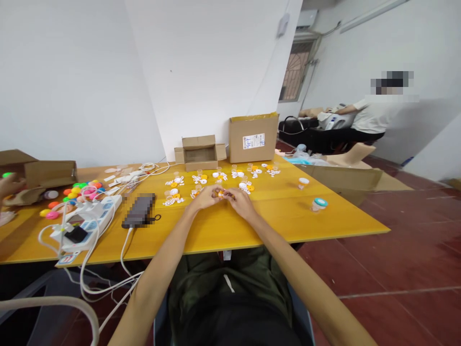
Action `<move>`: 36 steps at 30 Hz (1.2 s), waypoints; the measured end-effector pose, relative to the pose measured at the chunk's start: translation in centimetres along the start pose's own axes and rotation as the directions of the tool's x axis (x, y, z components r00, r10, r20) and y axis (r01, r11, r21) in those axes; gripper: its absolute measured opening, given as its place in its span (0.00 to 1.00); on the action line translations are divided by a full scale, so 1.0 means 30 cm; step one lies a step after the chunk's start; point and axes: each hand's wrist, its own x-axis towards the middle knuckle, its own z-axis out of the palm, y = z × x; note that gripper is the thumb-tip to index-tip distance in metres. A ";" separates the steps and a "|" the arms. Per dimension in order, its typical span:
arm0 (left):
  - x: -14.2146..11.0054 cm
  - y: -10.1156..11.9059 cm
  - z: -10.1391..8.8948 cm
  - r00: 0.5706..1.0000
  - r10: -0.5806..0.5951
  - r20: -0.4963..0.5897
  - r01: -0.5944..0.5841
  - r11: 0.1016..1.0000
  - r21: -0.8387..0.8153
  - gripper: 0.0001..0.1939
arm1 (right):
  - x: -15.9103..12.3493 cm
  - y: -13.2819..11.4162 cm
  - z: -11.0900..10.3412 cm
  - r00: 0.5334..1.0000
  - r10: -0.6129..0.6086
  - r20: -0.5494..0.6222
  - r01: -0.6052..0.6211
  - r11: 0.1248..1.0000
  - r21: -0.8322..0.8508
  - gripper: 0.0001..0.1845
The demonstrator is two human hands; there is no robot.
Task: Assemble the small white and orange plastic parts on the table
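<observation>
My left hand (205, 198) and my right hand (242, 203) meet above the near middle of the yellow table. The fingertips of both are closed on a small orange-and-white plastic piece (220, 194), mostly covered by the fingers. Just beyond them lie several clusters of small white pieces (169, 202), orange discs (174, 184) and clear cups (235, 167). To the right of my hands stand a clear cup with a white lid (303, 181) and another with a teal lid (320, 202).
Two cardboard boxes, one open (200, 163) and one labelled (248, 144), stand at the back. On the left are a phone (139, 210), a white power strip (104, 218) with cables, and colourful balls (75, 191). Another person's hand (6, 185) shows at far left; a seated person (374, 115) is at right.
</observation>
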 end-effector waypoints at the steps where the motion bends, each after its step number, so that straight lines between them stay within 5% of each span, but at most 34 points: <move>1: -0.001 -0.003 0.000 1.000 -0.013 0.011 0.013 1.000 -0.004 0.15 | -0.001 0.002 0.000 1.000 -0.001 0.007 0.001 1.000 -0.024 0.13; 9: 0.003 -0.009 -0.002 0.997 -0.053 0.052 0.057 0.995 -0.085 0.13 | -0.008 0.003 0.002 0.998 -0.026 0.056 0.035 0.988 -0.151 0.10; 20: 0.007 -0.021 -0.010 0.988 -0.130 0.088 0.143 0.977 -0.156 0.13 | -0.010 -0.004 0.002 0.997 -0.066 0.036 0.069 0.994 -0.086 0.10; 30: 0.004 -0.006 -0.016 0.983 -0.169 -0.067 0.162 0.982 -0.098 0.13 | -0.004 0.009 0.000 0.999 -0.049 -0.018 0.048 0.998 -0.030 0.09; 36: 0.017 0.023 -0.036 0.922 -0.264 -0.284 0.209 0.955 -0.209 0.14 | -0.008 0.032 0.014 0.997 -0.077 0.003 0.077 0.991 -0.108 0.10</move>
